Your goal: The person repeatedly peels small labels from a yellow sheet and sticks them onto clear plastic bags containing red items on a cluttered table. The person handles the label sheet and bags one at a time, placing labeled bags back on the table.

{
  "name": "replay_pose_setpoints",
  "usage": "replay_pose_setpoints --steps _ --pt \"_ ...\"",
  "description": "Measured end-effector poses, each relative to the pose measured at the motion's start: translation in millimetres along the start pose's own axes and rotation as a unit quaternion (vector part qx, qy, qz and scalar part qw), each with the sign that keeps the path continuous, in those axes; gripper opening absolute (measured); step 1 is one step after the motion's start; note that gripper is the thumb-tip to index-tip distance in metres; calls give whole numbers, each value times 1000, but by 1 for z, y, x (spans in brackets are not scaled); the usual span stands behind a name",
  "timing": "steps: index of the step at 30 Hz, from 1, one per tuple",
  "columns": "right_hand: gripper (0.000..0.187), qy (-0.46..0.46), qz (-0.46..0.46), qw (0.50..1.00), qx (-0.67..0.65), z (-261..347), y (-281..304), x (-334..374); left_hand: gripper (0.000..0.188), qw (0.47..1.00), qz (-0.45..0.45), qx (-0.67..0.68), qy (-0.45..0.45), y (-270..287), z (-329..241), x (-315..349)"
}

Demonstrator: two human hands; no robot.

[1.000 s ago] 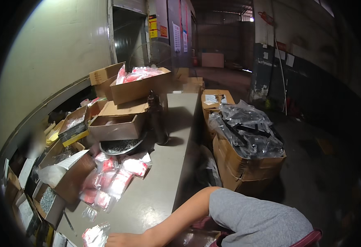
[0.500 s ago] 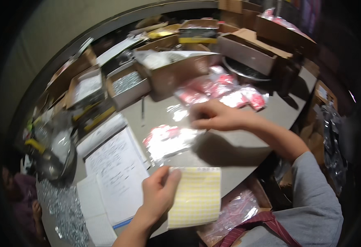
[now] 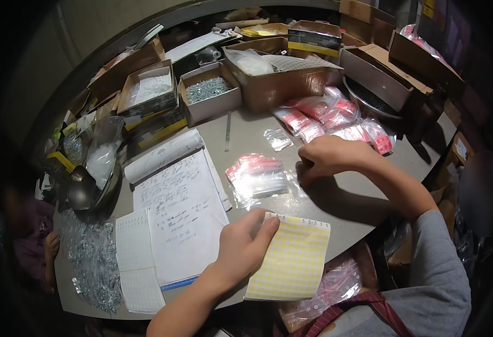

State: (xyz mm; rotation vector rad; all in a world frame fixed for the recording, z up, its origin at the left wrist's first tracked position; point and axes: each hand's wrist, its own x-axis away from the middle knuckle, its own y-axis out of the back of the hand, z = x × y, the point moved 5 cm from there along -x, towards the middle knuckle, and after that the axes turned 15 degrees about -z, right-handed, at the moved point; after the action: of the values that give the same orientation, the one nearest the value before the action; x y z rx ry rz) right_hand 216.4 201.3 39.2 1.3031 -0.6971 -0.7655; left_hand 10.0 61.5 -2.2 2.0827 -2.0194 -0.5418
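Observation:
My left hand (image 3: 243, 247) pinches a sheet of small yellow-and-white stickers (image 3: 291, 258) by its top left corner, between thumb and fingers. Over the table at the right, my right hand (image 3: 333, 157) is closed with its fingertips pointing down. What its fingers hold, if anything, is hidden. Just left of these fingers lies a fanned stack of small clear zip bags (image 3: 260, 177) with red edges. Beyond it is a small separate clear bag (image 3: 278, 139). Several packed bundles of red-printed bags (image 3: 331, 115) lie behind my right hand.
An open notebook (image 3: 179, 224) with handwriting lies left of the stack, near a pen (image 3: 228, 132). Bagged metal parts (image 3: 92, 264) cover the left edge. Boxes, including one of screws (image 3: 210, 90), line the back. A box of bags (image 3: 336, 286) stands below the table edge. Another person's hand (image 3: 51, 245) shows at far left.
The view has shifted, so the table's things appear farther right. My right hand has moved slightly nearer and to the right of the bag stack. My left hand still holds the sticker sheet.

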Motion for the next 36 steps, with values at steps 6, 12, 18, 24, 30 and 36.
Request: replay_pose_setpoints --steps 6,12,18,24,30,36 --pt "34 87 -42 970 -221 17 -2 -15 22 1000 -8 28 12 -2 -4 -2" --pt "35 95 -88 973 -191 35 -17 -29 22 990 -5 133 45 -5 -2 0" --pt "27 26 -205 973 -103 21 -21 -7 17 996 -12 72 40 -3 8 0" --pt "45 -32 -149 963 -224 -31 -24 55 24 998 8 56 -1 -2 -8 3" --pt "42 21 -174 963 -206 -10 -24 127 14 984 32 172 33 -4 -19 6" --pt "29 95 -127 937 -312 28 -29 185 15 980 54 189 -28 3 -20 6"
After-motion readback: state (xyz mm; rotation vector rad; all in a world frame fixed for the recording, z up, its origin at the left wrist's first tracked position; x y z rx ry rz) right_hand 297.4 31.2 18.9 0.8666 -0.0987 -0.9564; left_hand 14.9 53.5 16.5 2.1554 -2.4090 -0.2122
